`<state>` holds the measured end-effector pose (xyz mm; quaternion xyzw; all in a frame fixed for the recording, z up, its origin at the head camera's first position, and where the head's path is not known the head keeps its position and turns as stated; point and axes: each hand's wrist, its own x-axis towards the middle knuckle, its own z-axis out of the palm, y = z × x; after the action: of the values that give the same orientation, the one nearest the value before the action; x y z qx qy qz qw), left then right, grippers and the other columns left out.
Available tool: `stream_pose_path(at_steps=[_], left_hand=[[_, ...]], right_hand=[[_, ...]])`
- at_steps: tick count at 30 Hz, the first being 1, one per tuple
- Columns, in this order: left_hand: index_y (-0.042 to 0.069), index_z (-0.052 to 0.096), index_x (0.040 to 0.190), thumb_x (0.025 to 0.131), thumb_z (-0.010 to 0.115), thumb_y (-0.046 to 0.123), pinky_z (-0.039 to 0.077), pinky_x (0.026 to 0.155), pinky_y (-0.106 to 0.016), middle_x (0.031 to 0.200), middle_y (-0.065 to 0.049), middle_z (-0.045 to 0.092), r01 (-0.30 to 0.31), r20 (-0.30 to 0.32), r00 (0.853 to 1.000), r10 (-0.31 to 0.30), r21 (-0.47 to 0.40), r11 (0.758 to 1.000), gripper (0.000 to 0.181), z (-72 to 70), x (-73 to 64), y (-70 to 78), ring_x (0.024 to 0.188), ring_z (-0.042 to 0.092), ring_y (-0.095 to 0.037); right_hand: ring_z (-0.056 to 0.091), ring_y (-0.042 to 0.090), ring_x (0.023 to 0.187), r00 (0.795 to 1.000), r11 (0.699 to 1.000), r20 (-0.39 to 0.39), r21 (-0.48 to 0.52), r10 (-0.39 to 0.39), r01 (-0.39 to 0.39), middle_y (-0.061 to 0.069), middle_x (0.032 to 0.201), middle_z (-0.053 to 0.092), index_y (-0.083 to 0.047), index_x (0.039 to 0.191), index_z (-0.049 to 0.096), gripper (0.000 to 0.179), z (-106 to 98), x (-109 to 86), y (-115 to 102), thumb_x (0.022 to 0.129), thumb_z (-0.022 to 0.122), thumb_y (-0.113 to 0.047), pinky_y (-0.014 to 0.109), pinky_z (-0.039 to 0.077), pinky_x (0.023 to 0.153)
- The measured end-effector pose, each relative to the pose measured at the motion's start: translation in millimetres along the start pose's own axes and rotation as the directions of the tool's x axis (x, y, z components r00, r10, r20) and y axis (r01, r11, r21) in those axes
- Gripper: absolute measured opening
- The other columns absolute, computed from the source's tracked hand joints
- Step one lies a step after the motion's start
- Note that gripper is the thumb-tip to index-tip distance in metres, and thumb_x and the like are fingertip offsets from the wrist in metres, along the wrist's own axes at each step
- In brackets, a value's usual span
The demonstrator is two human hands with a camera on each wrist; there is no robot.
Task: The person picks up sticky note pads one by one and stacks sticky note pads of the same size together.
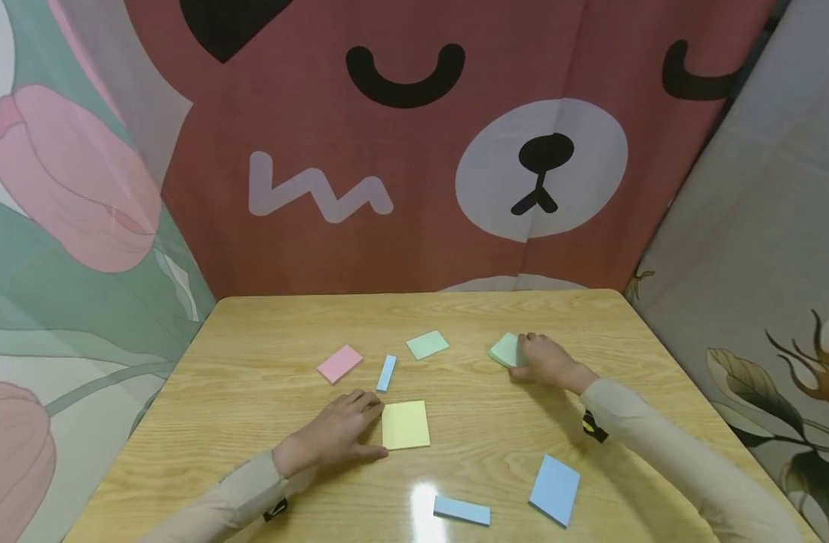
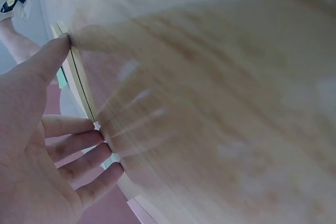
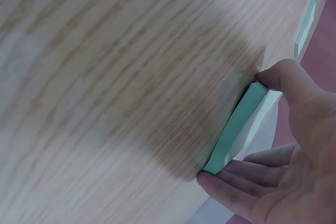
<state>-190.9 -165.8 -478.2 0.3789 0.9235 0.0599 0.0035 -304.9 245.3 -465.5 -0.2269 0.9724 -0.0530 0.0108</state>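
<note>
My left hand [image 1: 338, 431] is at the left side of a square yellow sticky note pad [image 1: 407, 425] lying on the table. Its thumb holds the near left corner and its forefinger the far left corner, and the pad's edge [image 2: 83, 85] spans between them in the left wrist view. Farther back on the right, my right hand [image 1: 548, 362] grips a green sticky note pad [image 1: 505, 350], partly covered by the fingers. The right wrist view shows this thick pad's side [image 3: 236, 129] pinched between thumb and fingertips, close to the tabletop.
On the wooden table [image 1: 265, 332] lie a pink pad [image 1: 340, 364], a narrow blue pad [image 1: 386, 373] and another green pad [image 1: 428, 345] toward the back. Nearer the front are a second narrow blue pad [image 1: 462, 510] and a larger blue pad [image 1: 554, 490]. Printed curtains [image 1: 400, 249] hang around the table.
</note>
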Motion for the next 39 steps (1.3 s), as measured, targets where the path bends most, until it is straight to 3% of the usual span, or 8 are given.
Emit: stream_pose_path(at_steps=[9, 27, 39], left_hand=[[-0.002, 0.056, 0.135, 0.089, 0.061, 0.062, 0.042, 0.105, -0.043, 0.135, -0.01, 0.053, -0.008, 0.003, 1.0, 0.008, 0.004, 1.0, 0.079, 3.2, 0.2, -2.3, 0.122, 0.048, -0.025], [-0.002, 0.057, 0.134, 0.089, 0.062, 0.061, 0.043, 0.103, -0.042, 0.134, -0.011, 0.053, -0.017, -0.015, 1.0, 0.017, 0.005, 1.0, 0.078, 2.9, 0.2, -3.1, 0.12, 0.049, -0.025], [-0.003, 0.058, 0.133, 0.09, 0.063, 0.059, 0.044, 0.101, -0.042, 0.133, -0.012, 0.054, -0.034, -0.023, 0.999, 0.034, 0.014, 0.999, 0.076, -0.5, 2.0, -0.8, 0.119, 0.05, -0.026]], right_hand=[[0.052, 0.025, 0.074, 1.0, 1.0, -0.015, -0.008, -0.006, 0.006, 0.016, 0.089, 0.058, 0.011, 0.106, 0.062, 0.054, 2.8, -1.2, 1.5, 0.08, 0.076, -0.035, 0.039, 0.049, 0.063], [0.052, 0.022, 0.071, 0.992, 0.998, -0.106, -0.032, -0.062, 0.059, 0.018, 0.092, 0.06, 0.011, 0.108, 0.062, 0.054, 5.7, -7.0, -1.1, 0.084, 0.072, -0.036, 0.034, 0.048, 0.056], [0.061, 0.035, 0.091, 0.982, 0.99, -0.137, -0.063, -0.134, 0.126, 0.026, 0.111, 0.061, 0.013, 0.12, 0.059, 0.064, 0.6, -13.4, -13.1, 0.083, 0.075, -0.037, 0.042, 0.055, 0.066]])
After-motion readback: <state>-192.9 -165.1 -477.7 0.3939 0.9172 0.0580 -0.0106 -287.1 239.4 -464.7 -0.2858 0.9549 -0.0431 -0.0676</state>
